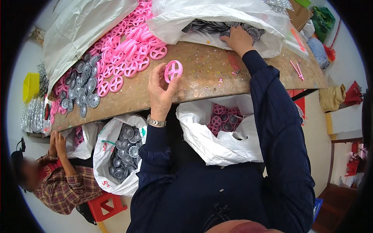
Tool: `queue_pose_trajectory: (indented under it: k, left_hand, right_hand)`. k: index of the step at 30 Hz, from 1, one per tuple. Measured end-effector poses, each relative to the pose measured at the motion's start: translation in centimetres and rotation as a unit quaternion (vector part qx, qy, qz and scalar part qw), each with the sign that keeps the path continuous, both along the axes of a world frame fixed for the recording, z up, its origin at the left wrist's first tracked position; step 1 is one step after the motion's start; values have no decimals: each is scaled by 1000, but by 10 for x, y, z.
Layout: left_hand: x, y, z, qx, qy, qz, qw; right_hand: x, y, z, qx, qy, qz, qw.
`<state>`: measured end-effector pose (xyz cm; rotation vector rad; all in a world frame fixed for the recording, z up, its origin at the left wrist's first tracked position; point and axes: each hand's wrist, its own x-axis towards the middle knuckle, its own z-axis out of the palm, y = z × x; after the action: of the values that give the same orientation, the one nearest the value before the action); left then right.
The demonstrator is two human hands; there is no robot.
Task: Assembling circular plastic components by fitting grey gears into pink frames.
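Between its thumb and fingers, my left hand [160, 91] holds a pink plastic wheel ring [173, 71] with cross spokes, raised over the table's near edge. A steel watch is on that wrist. My right hand [239, 40] reaches into the mouth of a white sack [171, 23] at the back of the table. Its fingertips are among grey plastic discs [208, 26], partly hidden, so I cannot tell if one is gripped. Left of the sack lies a heap of pink wheel rings [132, 50], with a pile of grey discs [81, 83] beside it.
Below the table edge hang a white bag [101, 155] of grey discs and another white bag [210, 149] of pink rings with grey centres. Pink sticks [297, 70] lie at the table's right. A person in a plaid shirt [64, 186] works at the left near a red stool [107, 207].
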<state>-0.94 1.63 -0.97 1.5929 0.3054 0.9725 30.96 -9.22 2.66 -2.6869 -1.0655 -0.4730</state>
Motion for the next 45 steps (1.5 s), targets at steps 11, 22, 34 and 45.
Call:
queue_pose_trajectory:
  k: [11, 22, 34, 45]
  left_hand:
    - [-2, 5, 11, -55, -51, -19, 997]
    - [-1, -30, 25, -455, -121, -281, 836]
    - [-4, -89, 43, -426, -70, -312, 846]
    - [-14, -99, 44, -154, 21, -200, 967]
  right_hand:
    - [-10, -17, 2, 232, 89, 79, 965]
    - [-158, -75, 31, 398, 489, 290, 720]
    - [-205, -98, 24, 414, 488, 266, 720]
    - [-209, -114, 23, 398, 536, 285, 688]
